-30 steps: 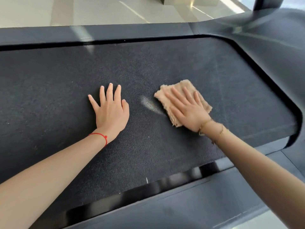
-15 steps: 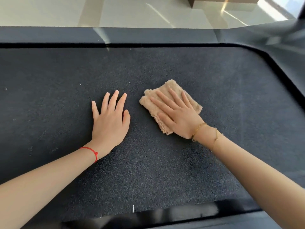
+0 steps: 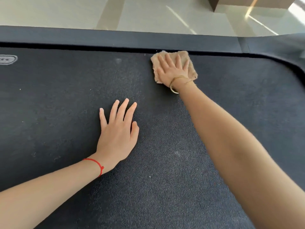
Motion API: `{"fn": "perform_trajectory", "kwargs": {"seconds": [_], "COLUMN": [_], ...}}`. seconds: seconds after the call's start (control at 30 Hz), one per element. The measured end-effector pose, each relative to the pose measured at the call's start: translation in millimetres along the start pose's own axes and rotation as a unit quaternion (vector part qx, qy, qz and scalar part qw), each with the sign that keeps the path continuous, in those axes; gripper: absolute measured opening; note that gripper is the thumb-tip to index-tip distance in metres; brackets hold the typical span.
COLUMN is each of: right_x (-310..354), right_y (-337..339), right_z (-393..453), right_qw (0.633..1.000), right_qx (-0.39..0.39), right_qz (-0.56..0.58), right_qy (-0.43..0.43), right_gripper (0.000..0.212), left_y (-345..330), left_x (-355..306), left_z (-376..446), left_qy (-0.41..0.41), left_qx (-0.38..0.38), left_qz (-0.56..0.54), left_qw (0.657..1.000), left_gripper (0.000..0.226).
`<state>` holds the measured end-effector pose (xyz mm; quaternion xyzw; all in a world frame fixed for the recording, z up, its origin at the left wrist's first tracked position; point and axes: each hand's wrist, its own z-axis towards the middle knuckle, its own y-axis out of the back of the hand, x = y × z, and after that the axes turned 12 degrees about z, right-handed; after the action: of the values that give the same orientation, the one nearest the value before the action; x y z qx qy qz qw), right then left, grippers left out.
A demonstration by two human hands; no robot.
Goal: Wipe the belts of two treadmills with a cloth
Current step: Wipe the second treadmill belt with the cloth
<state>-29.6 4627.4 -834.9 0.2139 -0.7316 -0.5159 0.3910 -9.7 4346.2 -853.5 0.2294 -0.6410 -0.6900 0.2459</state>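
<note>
While the left hand (image 3: 118, 134) rests flat, fingers spread, the right hand (image 3: 173, 70) presses the tan fuzzy cloth (image 3: 192, 70) at the dark textured treadmill belt's (image 3: 66, 104) far edge, mid-wipe; next, likely a pull nearward.

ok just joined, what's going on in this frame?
A person is wiping a dark textured treadmill belt with a tan fuzzy square cloth. The right hand presses flat on the cloth, fingers spread, at the belt's far edge beside the dark side rail. The left hand rests flat and bare on the belt nearer the person, holding nothing. Pale specks and a faint smudge show on the belt left of the cloth.
</note>
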Motion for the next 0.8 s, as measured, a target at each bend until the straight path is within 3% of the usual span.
{"fn": "perform_trajectory", "kwargs": {"seconds": [0.13, 0.27, 0.37, 0.53, 0.67, 0.8], "right_x": [37, 12, -28, -73, -52, -6], "right_y": [-26, -33, -21, 5, 17, 7], "right_z": [-33, -86, -102, -66, -5, 22], "right_qw": [0.993, 0.981, 0.985, 0.998, 1.0, 1.0], "right_qx": [0.018, 0.008, -0.012, -0.023, -0.014, -0.006], "right_qz": [-0.016, -0.026, -0.027, -0.012, 0.0, 0.002], "right_qy": [0.119, 0.193, 0.17, 0.06, -0.015, -0.013], "right_gripper": [0.056, 0.055, 0.055, 0.055, 0.059, 0.059], "left_y": [1, 1, 1, 1, 0, 0], "left_x": [0, 0, -1, -1, 0, 0], "left_z": [0, 0, -1, 0, 0, 1], "left_qy": [0.002, 0.003, 0.005, 0.008, 0.006, 0.005], "left_qx": [0.0, 0.001, -0.003, -0.003, -0.008, -0.01], "left_qz": [-0.001, -0.012, -0.015, -0.015, -0.013, -0.011], "left_qw": [1.0, 1.0, 1.0, 1.0, 1.0, 1.0], "left_gripper": [0.06, 0.057, 0.056, 0.058, 0.058, 0.058]}}
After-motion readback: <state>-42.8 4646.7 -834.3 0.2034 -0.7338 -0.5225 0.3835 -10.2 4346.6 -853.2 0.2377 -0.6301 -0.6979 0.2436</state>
